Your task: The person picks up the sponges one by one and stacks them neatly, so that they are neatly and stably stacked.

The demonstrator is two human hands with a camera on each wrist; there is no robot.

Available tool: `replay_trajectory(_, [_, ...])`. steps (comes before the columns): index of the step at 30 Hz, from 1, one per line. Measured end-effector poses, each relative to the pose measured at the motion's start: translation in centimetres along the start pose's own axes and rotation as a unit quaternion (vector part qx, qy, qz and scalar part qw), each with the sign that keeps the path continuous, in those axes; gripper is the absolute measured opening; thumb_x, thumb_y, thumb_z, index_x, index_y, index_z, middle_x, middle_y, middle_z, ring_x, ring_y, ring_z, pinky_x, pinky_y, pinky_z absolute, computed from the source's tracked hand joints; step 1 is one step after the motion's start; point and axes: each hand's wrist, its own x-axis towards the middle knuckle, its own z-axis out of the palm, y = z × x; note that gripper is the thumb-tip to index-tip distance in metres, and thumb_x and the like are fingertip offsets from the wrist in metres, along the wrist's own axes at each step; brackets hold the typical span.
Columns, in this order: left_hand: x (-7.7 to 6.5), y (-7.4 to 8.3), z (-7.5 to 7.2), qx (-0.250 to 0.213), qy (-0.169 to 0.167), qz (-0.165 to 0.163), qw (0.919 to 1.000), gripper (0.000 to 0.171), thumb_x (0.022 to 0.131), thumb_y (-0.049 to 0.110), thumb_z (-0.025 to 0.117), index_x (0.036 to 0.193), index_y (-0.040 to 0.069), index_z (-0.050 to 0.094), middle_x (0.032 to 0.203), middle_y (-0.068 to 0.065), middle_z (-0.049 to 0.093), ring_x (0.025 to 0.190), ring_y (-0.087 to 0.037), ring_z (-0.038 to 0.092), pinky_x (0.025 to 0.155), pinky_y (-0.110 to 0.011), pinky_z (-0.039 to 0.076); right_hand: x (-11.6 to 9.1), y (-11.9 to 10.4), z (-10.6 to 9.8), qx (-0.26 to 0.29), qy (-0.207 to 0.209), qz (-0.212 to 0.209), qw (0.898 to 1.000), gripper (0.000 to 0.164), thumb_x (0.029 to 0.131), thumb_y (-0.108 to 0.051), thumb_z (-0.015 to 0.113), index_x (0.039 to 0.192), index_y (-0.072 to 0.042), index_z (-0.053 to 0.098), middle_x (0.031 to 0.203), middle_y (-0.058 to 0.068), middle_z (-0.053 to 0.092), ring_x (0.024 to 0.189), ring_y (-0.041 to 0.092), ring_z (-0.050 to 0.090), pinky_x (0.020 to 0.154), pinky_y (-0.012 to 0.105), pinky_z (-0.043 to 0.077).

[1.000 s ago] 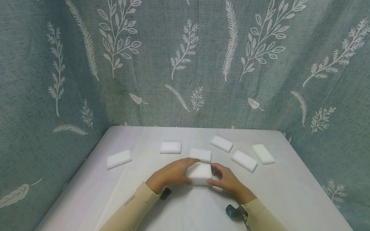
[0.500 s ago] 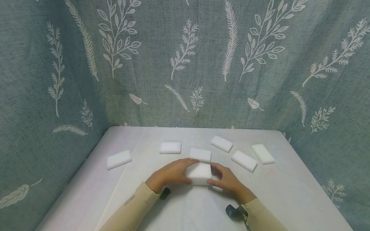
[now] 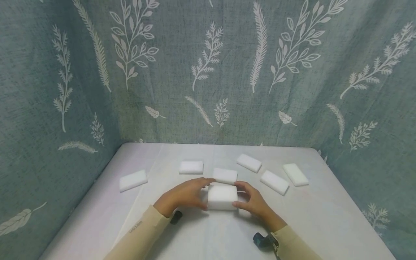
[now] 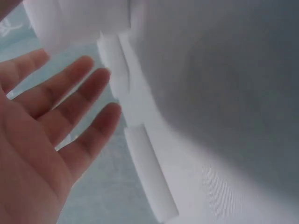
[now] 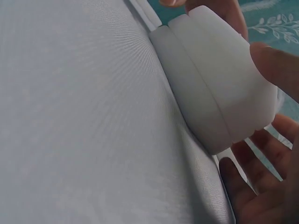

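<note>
**Right hand grips white stack, left hand spread beside it**

The stack sits on the pale table, at the centre of the clock; a seam shows along it from the right wrist. At 3 o'clock the right hand pinches its end between a thumb in front and fingers behind. At 9 o'clock the left hand's fingers are spread and straight, its thumb tip just beside the stack; whether it touches, I cannot tell.

A white block lies just beyond at 12. Others rest near 10:30, at 1:30 and, farther off, toward 9.
</note>
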Motion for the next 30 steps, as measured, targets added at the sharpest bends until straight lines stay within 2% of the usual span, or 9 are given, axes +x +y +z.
replay_trajectory(2, [-0.3,-0.5,-0.3,0.002,-0.001,-0.005,1.0,0.094,0.067,0.036,0.089,0.147,0.023,0.043,0.135,0.0,0.056,0.12,-0.019,0.053,0.099,-0.041,0.043,-0.1,-0.5,-0.1,0.005,-0.002,0.002,1.0,0.071,0.076,-0.008,0.082,0.135,0.007,0.046,0.132,0.024,0.053,0.122,0.042,0.05,0.103,0.053,0.038])
replay_trajectory(8, [-1.0,-2.4,-1.2,0.01,0.013,-0.02,0.9997,0.092,0.068,0.036,0.088,0.147,0.021,0.043,0.138,-0.001,0.052,0.122,-0.019,0.052,0.1,-0.04,0.042,0.2,1.2,0.1,0.011,-0.007,0.005,1.0,0.073,0.076,-0.014,0.083,0.137,0.002,0.046,0.133,0.02,0.053,0.122,0.039,0.052,0.103,0.048,0.041])
replay_trajectory(12, [-1.1,-3.9,-1.7,0.002,0.031,-0.037,0.9988,0.088,0.069,0.033,0.088,0.146,0.02,0.045,0.137,-0.004,0.053,0.124,-0.021,0.05,0.102,-0.042,0.041,-0.2,-1.0,-0.2,0.017,-0.015,0.012,1.0,0.071,0.077,-0.009,0.081,0.136,0.007,0.045,0.131,0.024,0.053,0.12,0.044,0.051,0.102,0.052,0.04])
replay_trajectory(15, [-1.4,-5.0,-2.0,0.0,0.046,-0.061,0.9971,0.084,0.072,0.03,0.087,0.145,0.02,0.047,0.133,-0.006,0.056,0.123,-0.023,0.05,0.101,-0.043,0.041,-0.5,-1.9,-0.3,0.012,-0.017,0.019,1.0,0.069,0.077,-0.009,0.081,0.135,0.008,0.046,0.129,0.023,0.055,0.118,0.043,0.053,0.101,0.052,0.041])
replay_trajectory(19, [-2.2,-6.4,-2.5,0.004,0.069,-0.095,0.993,0.072,0.079,0.024,0.082,0.143,0.017,0.049,0.129,-0.007,0.058,0.12,-0.024,0.053,0.099,-0.044,0.042,-0.6,-1.9,-0.2,0.016,-0.019,0.02,0.999,0.067,0.077,-0.008,0.081,0.133,0.008,0.048,0.126,0.023,0.056,0.116,0.043,0.054,0.1,0.051,0.042])
replay_trajectory(22, [-3.0,-7.3,-3.1,0.01,0.083,-0.107,0.9907,0.064,0.083,0.019,0.077,0.141,0.012,0.05,0.128,-0.01,0.058,0.119,-0.027,0.053,0.098,-0.046,0.043,-0.6,-1.9,-0.1,0.016,-0.021,0.013,1.0,0.066,0.077,-0.009,0.081,0.132,0.007,0.049,0.126,0.022,0.057,0.116,0.043,0.055,0.1,0.051,0.042])
replay_trajectory(26, [-3.9,-8.5,-4.0,0.031,0.092,-0.109,0.9893,0.06,0.085,0.016,0.075,0.139,0.006,0.051,0.131,-0.016,0.056,0.12,-0.034,0.052,0.098,-0.05,0.042,-0.5,-1.8,-0.2,0.01,-0.02,0.006,1.0,0.066,0.077,-0.01,0.081,0.133,0.008,0.048,0.127,0.023,0.056,0.117,0.043,0.054,0.1,0.051,0.042])
replay_trajectory(30, [-4.7,-9.8,-4.5,0.054,0.088,-0.117,0.9877,0.059,0.084,0.016,0.076,0.137,0.004,0.052,0.133,-0.018,0.054,0.124,-0.037,0.049,0.1,-0.052,0.04,-0.4,-1.5,-0.3,0.011,-0.02,0.007,1.0,0.067,0.077,-0.009,0.081,0.133,0.009,0.048,0.128,0.023,0.056,0.118,0.043,0.053,0.1,0.05,0.042])
